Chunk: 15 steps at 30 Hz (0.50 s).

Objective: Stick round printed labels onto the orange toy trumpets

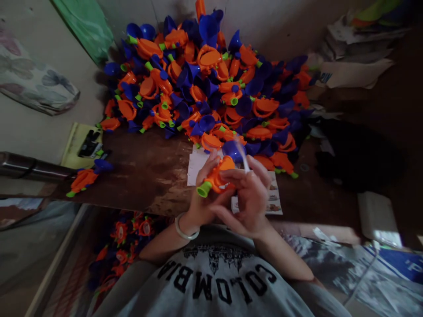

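Note:
My left hand (201, 198) grips an orange toy trumpet (220, 174) with a green mouthpiece and a blue bell, held over the near edge of a brown table (148, 171). My right hand (249, 198) rests against the toy's right side and pinches a small pale strip (243, 159), blurred, above it. A bangle sits on my left wrist. Beyond my hands a big heap of the same orange, blue and green trumpets (211, 83) covers the back of the table.
White sticker sheets (276, 202) lie on the table under my hands. One loose trumpet (86, 176) lies at the left edge near a yellow card. More trumpets (125, 237) fill a container on the floor at lower left. Papers (357, 48) pile at back right.

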Each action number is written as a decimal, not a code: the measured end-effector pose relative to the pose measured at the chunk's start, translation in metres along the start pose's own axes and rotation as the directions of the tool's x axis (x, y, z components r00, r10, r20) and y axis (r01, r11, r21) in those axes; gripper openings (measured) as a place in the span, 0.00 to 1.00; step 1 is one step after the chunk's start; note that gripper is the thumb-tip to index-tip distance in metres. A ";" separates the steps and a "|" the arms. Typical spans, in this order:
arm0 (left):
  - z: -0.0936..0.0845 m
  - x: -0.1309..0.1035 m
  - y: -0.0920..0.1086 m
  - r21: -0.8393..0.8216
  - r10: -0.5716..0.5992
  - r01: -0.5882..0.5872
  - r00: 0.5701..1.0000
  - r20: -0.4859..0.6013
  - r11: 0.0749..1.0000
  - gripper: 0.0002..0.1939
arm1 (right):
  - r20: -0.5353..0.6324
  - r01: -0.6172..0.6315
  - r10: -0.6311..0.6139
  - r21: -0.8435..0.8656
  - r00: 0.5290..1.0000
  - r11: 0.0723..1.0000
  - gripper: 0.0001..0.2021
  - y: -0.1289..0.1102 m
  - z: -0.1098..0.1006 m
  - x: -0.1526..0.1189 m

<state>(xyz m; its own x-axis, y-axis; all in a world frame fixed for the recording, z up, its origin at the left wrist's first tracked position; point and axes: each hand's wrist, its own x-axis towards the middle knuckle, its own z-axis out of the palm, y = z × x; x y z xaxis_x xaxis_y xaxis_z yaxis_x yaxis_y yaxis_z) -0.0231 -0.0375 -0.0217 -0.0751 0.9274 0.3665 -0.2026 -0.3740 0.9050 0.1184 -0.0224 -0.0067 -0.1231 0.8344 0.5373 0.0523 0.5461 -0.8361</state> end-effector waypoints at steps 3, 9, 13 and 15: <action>-0.007 0.004 0.002 -0.134 -0.056 0.054 0.998 -0.013 0.990 0.29 | -0.115 0.025 -0.009 0.138 0.993 0.990 0.25 -0.015 -0.005 0.010; -0.011 0.007 0.004 -0.265 -0.057 0.073 0.996 0.066 0.962 0.31 | -0.128 -0.257 0.298 0.264 0.946 0.930 0.10 -0.021 -0.017 0.033; -0.011 0.006 0.012 -0.252 -0.058 0.083 0.993 0.104 0.964 0.30 | -0.081 -0.319 0.347 0.244 0.934 0.916 0.08 -0.025 -0.012 0.032; -0.011 0.006 0.017 -0.222 -0.042 0.068 0.992 0.117 0.973 0.29 | -0.081 -0.311 0.337 0.235 0.938 0.921 0.07 -0.027 -0.010 0.031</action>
<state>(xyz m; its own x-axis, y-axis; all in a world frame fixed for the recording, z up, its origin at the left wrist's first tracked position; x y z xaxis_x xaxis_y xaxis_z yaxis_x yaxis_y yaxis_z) -0.0377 -0.0381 -0.0061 0.0486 0.9353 0.3506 -0.4193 -0.2994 0.8570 0.1232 -0.0108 0.0335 -0.0179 0.9728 0.2311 -0.1459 0.2261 -0.9631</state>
